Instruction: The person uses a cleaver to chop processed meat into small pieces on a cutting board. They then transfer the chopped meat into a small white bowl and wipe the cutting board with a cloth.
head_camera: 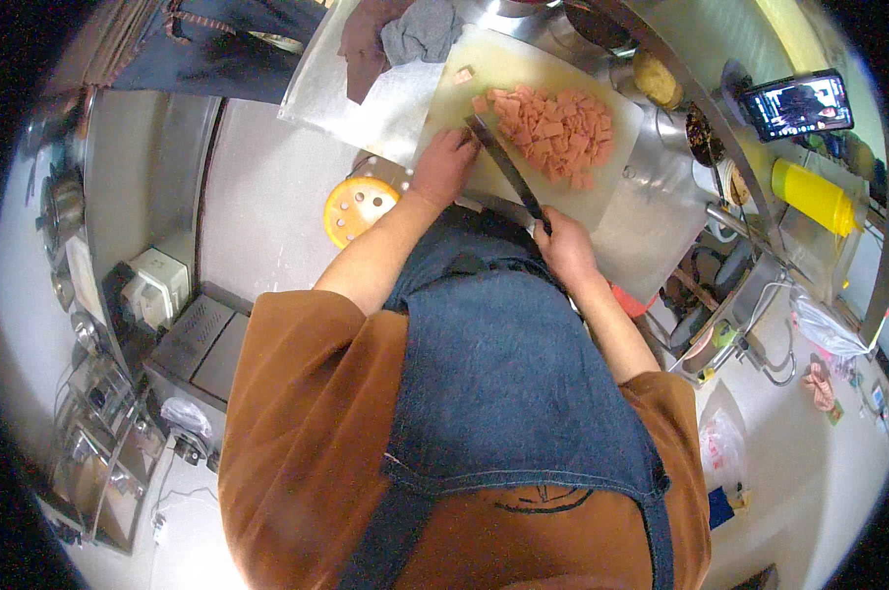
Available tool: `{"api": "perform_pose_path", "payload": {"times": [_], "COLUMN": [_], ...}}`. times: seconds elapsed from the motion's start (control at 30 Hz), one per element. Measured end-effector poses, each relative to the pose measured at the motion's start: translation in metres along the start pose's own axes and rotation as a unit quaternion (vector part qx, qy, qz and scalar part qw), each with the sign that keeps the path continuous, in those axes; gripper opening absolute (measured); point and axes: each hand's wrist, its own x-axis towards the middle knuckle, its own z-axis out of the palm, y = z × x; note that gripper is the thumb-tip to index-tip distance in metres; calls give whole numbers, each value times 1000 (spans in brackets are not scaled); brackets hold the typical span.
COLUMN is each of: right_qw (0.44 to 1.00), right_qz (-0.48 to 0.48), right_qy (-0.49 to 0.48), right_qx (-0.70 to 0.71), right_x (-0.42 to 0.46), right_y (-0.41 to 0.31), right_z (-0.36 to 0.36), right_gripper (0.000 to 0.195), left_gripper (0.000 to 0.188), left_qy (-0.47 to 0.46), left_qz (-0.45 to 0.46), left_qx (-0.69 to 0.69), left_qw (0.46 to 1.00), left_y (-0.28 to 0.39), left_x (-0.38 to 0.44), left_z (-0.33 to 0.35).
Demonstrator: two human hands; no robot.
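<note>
A pale cutting board (pixel 481 55) lies on the steel counter, with a heap of chopped pink meat pieces (pixel 555 133) on it. My right hand (pixel 566 243) grips the handle of a long dark-bladed knife (pixel 510 166), whose blade runs up and left across the board beside the heap. At the board's near left edge rests my left hand (pixel 448 162), fingers curled close to the blade. Whether something lies under those fingers cannot be seen. A few separate pieces (pixel 463 74) are at the board's far left.
Grey (pixel 421 31) and dark brown cloths (pixel 367 55) lie left of the board. Food containers (pixel 656 77) line its far side. A lit phone (pixel 798 105) and a yellow squeeze bottle (pixel 813 198) are at right. Below the counter's left edge is a round yellow stool (pixel 356 210).
</note>
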Motion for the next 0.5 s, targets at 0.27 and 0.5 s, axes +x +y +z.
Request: {"api": "perform_pose_path", "payload": {"times": [0.27,0.5], "right_qw": [1000,995], "right_qz": [11,66], "right_qy": [-12,-49], "right_qx": [-14,-64], "right_x": [-10,19], "right_y": [6,-1], "right_z": [-2,12], "right_gripper": [25,26], "left_gripper": [25,23], "left_qy": [18,8], "left_qz": [13,8], "left_qx": [-7,7], "left_qw": [1000,1000], "left_y": [-7,-12], "left_x": [-3,-6], "left_z": [6,10]}}
